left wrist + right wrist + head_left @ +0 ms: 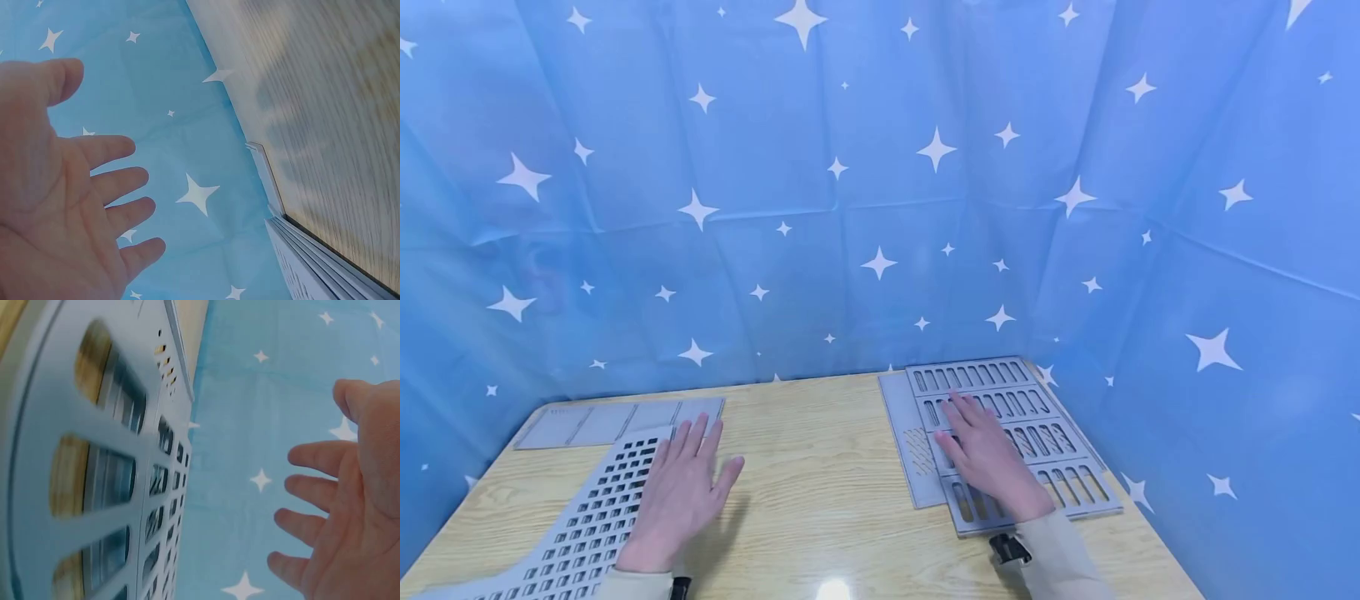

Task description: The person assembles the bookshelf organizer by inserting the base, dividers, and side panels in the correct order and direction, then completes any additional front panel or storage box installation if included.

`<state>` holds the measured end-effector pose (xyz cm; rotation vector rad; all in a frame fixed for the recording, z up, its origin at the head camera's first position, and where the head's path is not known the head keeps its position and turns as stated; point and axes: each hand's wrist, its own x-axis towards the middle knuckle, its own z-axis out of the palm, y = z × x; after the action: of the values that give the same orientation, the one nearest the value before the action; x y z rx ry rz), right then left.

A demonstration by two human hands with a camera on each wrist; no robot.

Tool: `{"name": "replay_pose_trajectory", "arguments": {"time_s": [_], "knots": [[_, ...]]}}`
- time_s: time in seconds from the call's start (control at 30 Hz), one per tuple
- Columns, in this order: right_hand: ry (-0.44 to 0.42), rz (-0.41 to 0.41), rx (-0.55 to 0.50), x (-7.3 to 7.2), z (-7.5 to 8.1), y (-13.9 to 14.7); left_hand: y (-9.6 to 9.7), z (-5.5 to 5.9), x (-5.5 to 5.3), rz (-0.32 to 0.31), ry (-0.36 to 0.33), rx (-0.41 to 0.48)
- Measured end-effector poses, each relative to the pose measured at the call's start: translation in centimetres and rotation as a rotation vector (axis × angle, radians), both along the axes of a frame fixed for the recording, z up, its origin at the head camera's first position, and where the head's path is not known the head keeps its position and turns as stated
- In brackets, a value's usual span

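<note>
My left hand (681, 487) hovers over a light-grey panel (512, 581) pierced with rows of square holes. Its fingers are straight and slightly spread. In the left wrist view the palm of that hand (56, 206) faces the stacked panel edges (312, 265), with a gap between. Over on the right, my right hand (988, 458) is above a grey panel (1000, 387) cut with rows of long rounded slots. Its fingers extend, and the right wrist view shows the hand (350, 519) apart from the slotted panel (37, 425). Neither hand holds anything.
A flat grey panel (602, 423) divided into sections lies at the back left. Beneath the slotted panel, another grey sheet (897, 417) with small diagonal slits sticks out. A wooden table (805, 467) supports them, with a blue star-patterned curtain (865, 208) behind and at the sides.
</note>
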<state>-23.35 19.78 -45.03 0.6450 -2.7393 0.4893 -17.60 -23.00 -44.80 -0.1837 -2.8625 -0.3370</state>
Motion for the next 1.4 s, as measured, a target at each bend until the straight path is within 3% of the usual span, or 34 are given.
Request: {"name": "replay_pose_trajectory", "arguments": {"time_s": [0.27, 0.47, 0.67, 0.9, 1.17, 1.4], "knots": [[0.035, 0.071, -0.097, 0.0, 0.0, -1.9, -0.3, 0.2, 0.2, 0.009, 0.016, 0.019], [-0.032, 0.12, -0.159, 0.2, 0.3, -2.9, -1.0, 0.5, 0.5, -0.002, 0.051, 0.025], [-0.112, 0.106, -0.226, 0.1, 0.5, -3.3, -0.6, 1.1, 0.8, -0.025, 0.108, 0.031], [-0.121, 0.054, -0.295, -0.8, 0.7, -2.8, 2.8, 1.8, 1.5, -0.113, 0.184, 0.02], [-0.134, -0.053, -0.32, -1.8, 0.9, 0.0, 7.3, 1.9, 1.7, -0.222, 0.255, -0.001], [-0.157, -0.139, -0.294, -2.1, 0.8, 2.7, 11.0, 1.4, 1.5, -0.297, 0.245, -0.034]]}}
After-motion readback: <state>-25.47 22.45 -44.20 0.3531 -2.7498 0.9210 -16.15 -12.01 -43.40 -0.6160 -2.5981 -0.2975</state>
